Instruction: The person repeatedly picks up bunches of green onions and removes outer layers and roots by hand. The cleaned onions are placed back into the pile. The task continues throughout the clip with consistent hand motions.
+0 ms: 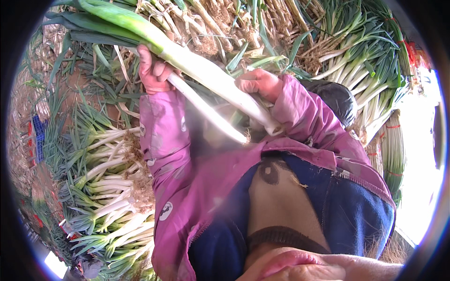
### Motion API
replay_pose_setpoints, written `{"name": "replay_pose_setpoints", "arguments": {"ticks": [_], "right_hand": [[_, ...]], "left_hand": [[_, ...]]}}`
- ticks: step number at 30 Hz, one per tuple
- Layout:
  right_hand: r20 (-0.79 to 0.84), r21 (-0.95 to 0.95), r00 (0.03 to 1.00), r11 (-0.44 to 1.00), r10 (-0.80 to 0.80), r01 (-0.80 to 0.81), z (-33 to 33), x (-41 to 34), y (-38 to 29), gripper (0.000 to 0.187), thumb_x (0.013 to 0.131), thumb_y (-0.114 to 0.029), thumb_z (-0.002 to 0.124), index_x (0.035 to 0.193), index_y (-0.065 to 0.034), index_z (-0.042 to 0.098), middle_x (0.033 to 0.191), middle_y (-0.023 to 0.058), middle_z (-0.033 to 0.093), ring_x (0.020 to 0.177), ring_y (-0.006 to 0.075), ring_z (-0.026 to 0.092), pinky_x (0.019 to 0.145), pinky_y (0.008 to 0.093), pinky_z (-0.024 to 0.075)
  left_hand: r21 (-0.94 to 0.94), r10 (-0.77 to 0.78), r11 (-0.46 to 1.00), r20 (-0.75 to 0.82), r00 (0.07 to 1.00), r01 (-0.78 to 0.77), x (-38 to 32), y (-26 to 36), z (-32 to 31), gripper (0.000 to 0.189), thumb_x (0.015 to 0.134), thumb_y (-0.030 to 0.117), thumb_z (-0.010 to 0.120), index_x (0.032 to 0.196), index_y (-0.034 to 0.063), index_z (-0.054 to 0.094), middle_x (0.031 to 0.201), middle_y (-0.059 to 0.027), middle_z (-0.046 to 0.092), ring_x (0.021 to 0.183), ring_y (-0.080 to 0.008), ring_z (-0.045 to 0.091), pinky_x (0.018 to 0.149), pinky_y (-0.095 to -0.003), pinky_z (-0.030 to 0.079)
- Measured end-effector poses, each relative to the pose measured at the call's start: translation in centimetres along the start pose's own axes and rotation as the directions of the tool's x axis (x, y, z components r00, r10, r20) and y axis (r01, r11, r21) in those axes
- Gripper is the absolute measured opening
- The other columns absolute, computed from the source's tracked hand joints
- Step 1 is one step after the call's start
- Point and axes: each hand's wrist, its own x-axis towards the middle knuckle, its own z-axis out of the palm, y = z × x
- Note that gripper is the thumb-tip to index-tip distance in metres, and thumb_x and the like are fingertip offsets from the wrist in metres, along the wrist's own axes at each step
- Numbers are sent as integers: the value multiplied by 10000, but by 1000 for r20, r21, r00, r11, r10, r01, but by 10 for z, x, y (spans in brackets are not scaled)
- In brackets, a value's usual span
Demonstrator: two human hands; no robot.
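Observation:
My left hand (154, 72) is closed around the upper part of a thick leek-like green onion (202, 72), just below its green leaves. A second, thinner white stalk (207, 105) slants down from the same hand, its root end near my jacket. Along the thick onion's white shaft, my right hand (260, 85) grips it with curled fingers. The thick stalk's root end lies by my right sleeve. Both stalks are held in front of my chest, tilted from upper left to lower right. Bright haze blurs the area below them.
Piled green onions (112, 182) with roots facing me lie on the left. Dry, root-covered stalks (211, 28) spread ahead, and more green onions (365, 66) lie at upper right. Tied bundles (393, 151) stand at far right. A blue crate (38, 137) sits far left.

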Motion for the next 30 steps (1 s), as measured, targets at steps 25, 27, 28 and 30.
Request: {"name": "replay_pose_setpoints", "arguments": {"ticks": [25, 27, 28, 30], "right_hand": [[177, -6, 937, 952, 302, -306, 16, -8, 75, 438, 835, -258, 599, 1202, -26, 533, 1070, 105, 599, 945, 192, 573, 865, 304, 451], [90, -81, 941, 944, 325, -319, 1, -23, 69, 463, 847, -288, 588, 1229, -36, 511, 1110, 109, 583, 989, 203, 556, 895, 318, 436], [-1, -199, 944, 925, 331, -324, -10, -26, 62, 476, 853, -303, 583, 1243, -42, 500, 1131, 112, 574, 1011, 209, 547, 911, 325, 429], [-196, -430, 960, 863, 198, -266, -26, -28, 48, 501, 865, -332, 573, 1270, -52, 478, 1171, 116, 558, 1055, 220, 530, 941, 339, 414]], "left_hand": [[231, -31, 957, -523, 852, 176, 3, -24, 13, 193, 929, 292, 522, 997, 117, 569, 901, -62, 640, 386, -47, 348, 313, -188, 278], [326, 42, 928, -574, 818, 180, 4, -28, 12, 228, 907, 307, 561, 997, 97, 570, 860, -43, 642, 390, -56, 373, 321, -189, 301], [358, 69, 911, -624, 779, 207, 5, -32, 12, 255, 894, 320, 580, 994, 86, 568, 840, -39, 641, 389, -57, 378, 323, -186, 308], [410, 106, 857, -733, 672, 312, 7, -46, 14, 386, 825, 360, 666, 997, 32, 559, 760, -26, 630, 382, -56, 394, 338, -177, 332]]}}
